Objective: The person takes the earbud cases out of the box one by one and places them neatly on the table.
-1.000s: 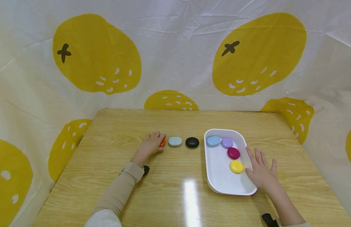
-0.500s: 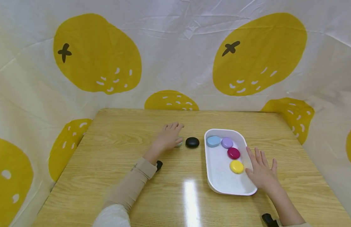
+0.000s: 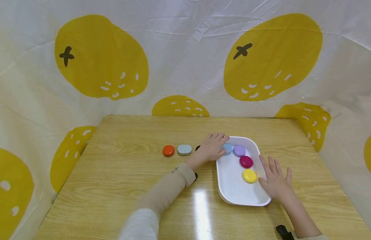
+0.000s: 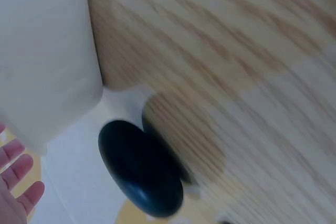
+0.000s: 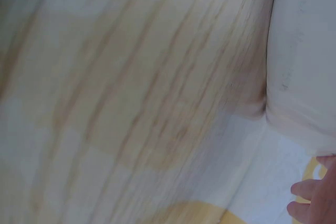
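My left hand (image 3: 210, 148) hovers at the left rim of a white tray (image 3: 241, 196), its loosely spread fingers overlapping a light blue oval piece (image 3: 228, 149) inside. The left wrist view shows those fingers at lower left with nothing in their grip, and a glossy black oval piece (image 4: 139, 169) standing out nearby. In the head view the hand hides most of that black piece. My right hand (image 3: 274, 180) rests against the tray's right wall, fingers spread. Also in the tray lie a lilac piece (image 3: 239, 151), a crimson one (image 3: 246, 162) and a yellow one (image 3: 249, 176), all round and smooth.
An orange round piece (image 3: 168, 150) and a pale grey-green oblong piece (image 3: 184, 150) lie in a row left of the black one. All stand on a wooden table (image 3: 113, 186), walled behind and at the sides by a lemon-patterned cloth (image 3: 185, 66).
My left hand has moved right, from the orange piece past the grey-green one to the tray's left rim. The orange piece stays on the table, now uncovered. The right hand keeps its place.
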